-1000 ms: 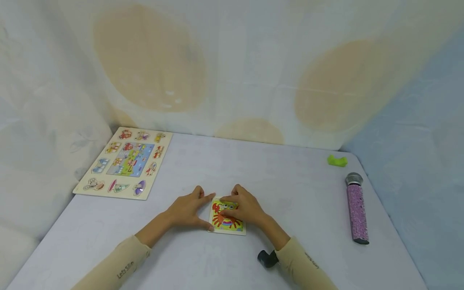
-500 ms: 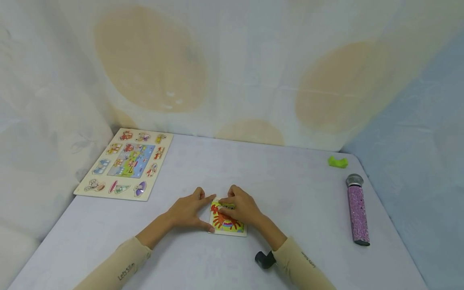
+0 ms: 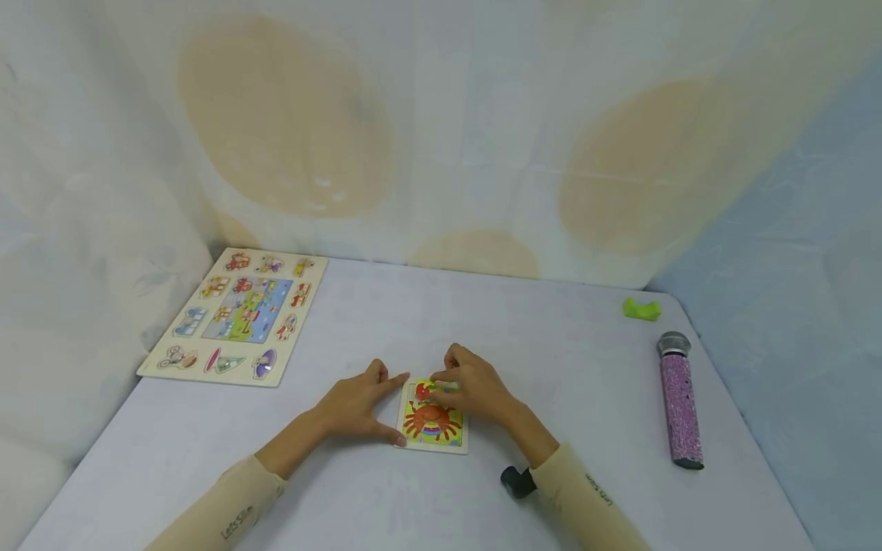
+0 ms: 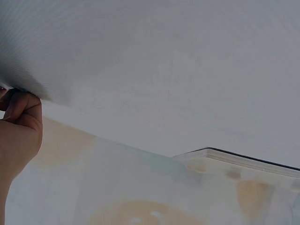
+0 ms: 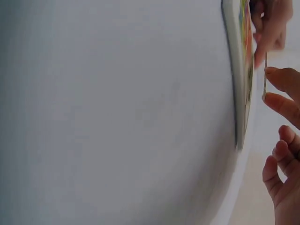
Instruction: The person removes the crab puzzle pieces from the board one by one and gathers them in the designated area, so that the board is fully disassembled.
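A small square crab puzzle [image 3: 431, 422] lies flat in front of me, a red crab on yellow-green in a pale frame. At its left side is my left hand [image 3: 357, 404], index finger and thumb spread straight, tips touching the two left corners. My right hand [image 3: 474, 389] pinches a thin flat puzzle piece [image 5: 265, 83] between thumb and index finger over the puzzle's upper part. The right wrist view shows that piece edge-on, raised off the board. Its picture is mostly hidden by the fingers. In the left wrist view, a curled hand [image 4: 23, 126] shows at the left edge.
A large picture puzzle board [image 3: 292, 360] lies at the back left. Toward the right edge are a purple glittery microphone [image 3: 679, 409] and a bright green piece [image 3: 641, 309]. A black object [image 3: 518, 482] sits partly under the right sleeve. Cloth walls [image 3: 475, 153] enclose the white table.
The right hand has drawn slightly right and lifted from pressing on the crab picture, now with a puzzle piece between thumb and index finger. The left hand stays at the puzzle's left edge.
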Action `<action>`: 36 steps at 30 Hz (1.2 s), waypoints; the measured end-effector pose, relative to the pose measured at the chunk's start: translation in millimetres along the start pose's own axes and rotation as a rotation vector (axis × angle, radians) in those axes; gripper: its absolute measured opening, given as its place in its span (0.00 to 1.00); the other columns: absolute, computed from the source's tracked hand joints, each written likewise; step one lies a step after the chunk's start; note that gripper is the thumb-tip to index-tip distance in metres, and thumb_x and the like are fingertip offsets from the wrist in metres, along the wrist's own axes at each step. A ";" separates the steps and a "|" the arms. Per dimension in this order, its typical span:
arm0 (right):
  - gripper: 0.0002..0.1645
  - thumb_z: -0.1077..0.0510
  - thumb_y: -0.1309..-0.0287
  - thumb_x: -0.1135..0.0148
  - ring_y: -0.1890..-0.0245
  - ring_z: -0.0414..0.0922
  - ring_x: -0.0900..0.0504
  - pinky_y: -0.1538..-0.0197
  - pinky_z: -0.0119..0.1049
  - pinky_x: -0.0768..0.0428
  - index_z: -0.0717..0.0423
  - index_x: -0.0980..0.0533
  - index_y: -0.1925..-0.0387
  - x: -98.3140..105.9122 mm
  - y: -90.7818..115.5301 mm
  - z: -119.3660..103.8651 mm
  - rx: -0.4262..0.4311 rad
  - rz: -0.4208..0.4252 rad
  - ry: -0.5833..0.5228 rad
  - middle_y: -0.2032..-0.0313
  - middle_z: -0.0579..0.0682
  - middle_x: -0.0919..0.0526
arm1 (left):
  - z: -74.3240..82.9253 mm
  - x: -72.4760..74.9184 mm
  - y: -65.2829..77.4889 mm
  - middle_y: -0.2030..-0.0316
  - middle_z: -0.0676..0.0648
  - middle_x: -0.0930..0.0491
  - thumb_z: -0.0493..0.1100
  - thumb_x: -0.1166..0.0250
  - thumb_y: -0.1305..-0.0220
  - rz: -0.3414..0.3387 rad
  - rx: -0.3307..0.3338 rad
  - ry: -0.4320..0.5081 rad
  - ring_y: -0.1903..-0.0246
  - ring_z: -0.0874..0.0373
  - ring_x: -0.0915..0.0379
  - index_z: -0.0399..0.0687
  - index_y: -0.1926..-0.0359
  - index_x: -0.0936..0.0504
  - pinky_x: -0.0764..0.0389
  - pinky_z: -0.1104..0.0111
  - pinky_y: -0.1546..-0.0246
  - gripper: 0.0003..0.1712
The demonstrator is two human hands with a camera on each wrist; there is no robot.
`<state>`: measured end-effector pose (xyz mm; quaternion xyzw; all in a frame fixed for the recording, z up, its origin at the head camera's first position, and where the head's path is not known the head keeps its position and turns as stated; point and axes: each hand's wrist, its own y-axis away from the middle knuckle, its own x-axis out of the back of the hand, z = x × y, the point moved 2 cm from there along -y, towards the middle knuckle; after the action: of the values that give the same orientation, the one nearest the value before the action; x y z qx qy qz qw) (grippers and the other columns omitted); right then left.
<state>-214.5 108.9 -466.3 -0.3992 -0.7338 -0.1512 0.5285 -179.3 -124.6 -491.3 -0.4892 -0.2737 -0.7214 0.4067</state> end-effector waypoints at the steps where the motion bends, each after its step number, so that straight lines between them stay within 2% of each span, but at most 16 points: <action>1: 0.22 0.45 0.49 0.24 0.66 0.37 0.37 0.66 0.28 0.36 0.53 0.13 0.55 2.3 1.7 5.5 -0.012 0.004 -0.003 0.67 0.42 0.38 | -0.2 0.0 0.1 0.56 0.53 0.38 0.83 0.33 0.64 0.001 0.002 -0.004 0.72 0.64 0.39 0.57 0.29 0.31 0.35 0.73 0.74 0.63; 8: 0.21 0.47 0.52 0.22 0.66 0.38 0.36 0.65 0.29 0.34 0.53 0.12 0.57 16.6 19.4 46.1 -0.089 0.024 0.042 0.67 0.43 0.36 | -2.7 -2.3 2.7 0.55 0.54 0.37 0.84 0.33 0.65 -0.004 0.020 0.003 0.71 0.65 0.39 0.59 0.28 0.32 0.35 0.74 0.75 0.64; 14: 0.20 0.49 0.51 0.23 0.66 0.39 0.34 0.65 0.29 0.32 0.54 0.12 0.57 29.9 26.0 70.0 -0.151 0.031 0.047 0.66 0.44 0.34 | -5.9 -1.2 6.9 0.55 0.54 0.37 0.86 0.35 0.65 0.001 0.029 -0.007 0.71 0.65 0.39 0.60 0.28 0.32 0.35 0.75 0.76 0.64; 20: 0.19 0.52 0.52 0.22 0.67 0.40 0.33 0.66 0.30 0.31 0.56 0.12 0.58 43.9 22.5 84.8 -0.133 0.058 0.049 0.67 0.46 0.33 | -5.9 0.8 8.6 0.54 0.54 0.37 0.85 0.34 0.65 0.015 0.016 0.004 0.70 0.65 0.39 0.60 0.28 0.32 0.35 0.75 0.75 0.64; 24: 0.18 0.52 0.51 0.23 0.67 0.41 0.32 0.66 0.31 0.30 0.55 0.12 0.58 49.6 19.5 95.6 -0.157 0.055 0.077 0.66 0.46 0.31 | -5.0 -0.9 6.7 0.53 0.54 0.37 0.85 0.35 0.64 0.015 0.005 0.015 0.70 0.65 0.38 0.60 0.28 0.32 0.34 0.75 0.74 0.63; 31: 0.20 0.52 0.45 0.27 0.65 0.42 0.32 0.66 0.32 0.31 0.53 0.14 0.51 46.9 20.4 110.4 -0.231 -0.006 0.064 0.64 0.47 0.30 | -4.3 -4.7 1.1 0.54 0.55 0.37 0.87 0.37 0.64 0.008 -0.005 0.001 0.69 0.65 0.38 0.61 0.28 0.33 0.34 0.75 0.74 0.64; 36: 0.24 0.53 0.45 0.27 0.65 0.43 0.32 0.65 0.32 0.32 0.52 0.17 0.46 41.7 25.4 106.3 -0.246 0.034 -0.010 0.63 0.48 0.31 | -3.1 -4.3 0.2 0.54 0.55 0.37 0.86 0.37 0.64 0.017 -0.010 -0.011 0.70 0.66 0.38 0.61 0.28 0.33 0.34 0.75 0.74 0.64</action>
<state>-270.3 211.2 -476.0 -0.4743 -0.7055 -0.2290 0.4743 -179.8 -125.8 -496.5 -0.4973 -0.2681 -0.7167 0.4089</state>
